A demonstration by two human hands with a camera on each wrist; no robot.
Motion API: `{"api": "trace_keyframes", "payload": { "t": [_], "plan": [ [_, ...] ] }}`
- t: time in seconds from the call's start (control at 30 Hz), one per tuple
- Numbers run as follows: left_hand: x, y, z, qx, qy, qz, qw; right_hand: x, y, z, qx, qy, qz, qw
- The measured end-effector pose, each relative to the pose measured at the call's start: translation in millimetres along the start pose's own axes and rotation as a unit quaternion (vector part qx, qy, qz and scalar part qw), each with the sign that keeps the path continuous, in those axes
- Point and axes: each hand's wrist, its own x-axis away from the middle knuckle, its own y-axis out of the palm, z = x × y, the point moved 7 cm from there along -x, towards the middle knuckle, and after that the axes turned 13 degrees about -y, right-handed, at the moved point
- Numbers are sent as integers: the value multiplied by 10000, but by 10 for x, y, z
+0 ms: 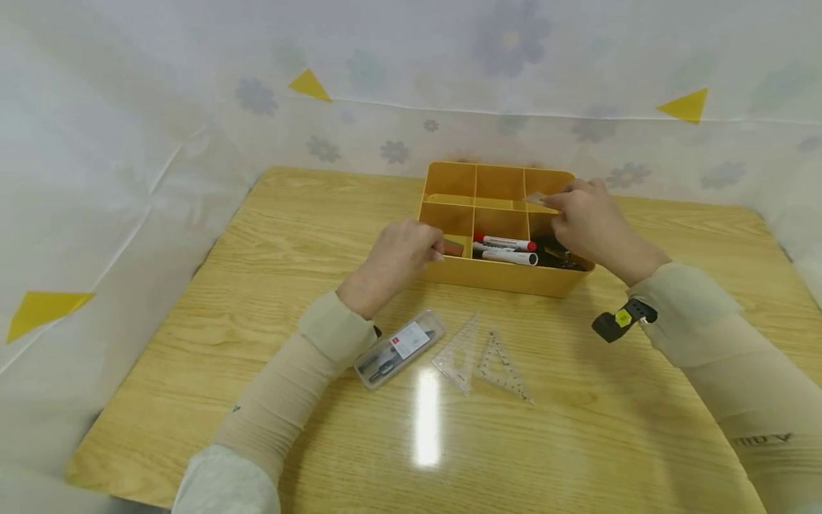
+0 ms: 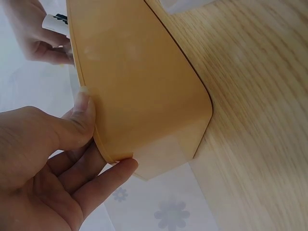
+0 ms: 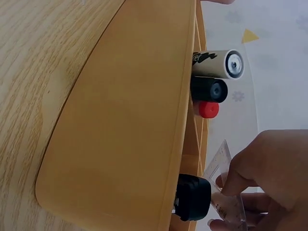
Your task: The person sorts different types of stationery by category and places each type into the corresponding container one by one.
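My left hand point(image 1: 404, 250) grips the front left rim of a yellow divided box point(image 1: 501, 277); in the left wrist view its thumb lies on the outer wall. Over the box's right side, my right hand point(image 1: 591, 221) pinches a clear plastic measuring tool point(image 3: 224, 207) with printed markings and a cut-out, its pointed tip angled over the back compartments. Several markers point(image 1: 510, 257) lie in the front middle compartment. A brown block-like thing point(image 1: 453, 247) sits in the front left one, and black items point(image 1: 552, 250) fill the front right, partly hidden by the right hand.
On the wooden table point(image 1: 257, 285) before the box lie a clear case with a compass point(image 1: 398, 350) and two transparent set squares, one on the left point(image 1: 467, 335) and one on the right point(image 1: 510, 368). A flowered white curtain point(image 1: 385, 121) hangs behind.
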Motion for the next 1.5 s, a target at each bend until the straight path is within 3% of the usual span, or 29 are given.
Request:
{"api": "trace_keyframes", "payload": {
  "t": [0.2, 0.67, 1.23, 1.5],
  "plan": [
    [-13, 15, 9, -115, -87, -94, 9999, -37, 69, 54, -82, 304, -396, 9987],
    [-7, 29, 16, -171, -72, -83, 9998, -23, 135, 118, 270, 275, -631, 9973],
    [17, 3, 6, -129, 7, 20, 9999, 19, 118, 117, 286, 439, -229, 9984],
    [29, -5, -11, 63, 2, 35, 10000, 49, 108, 62, 241, 171, 47, 9996]
  ]
}}
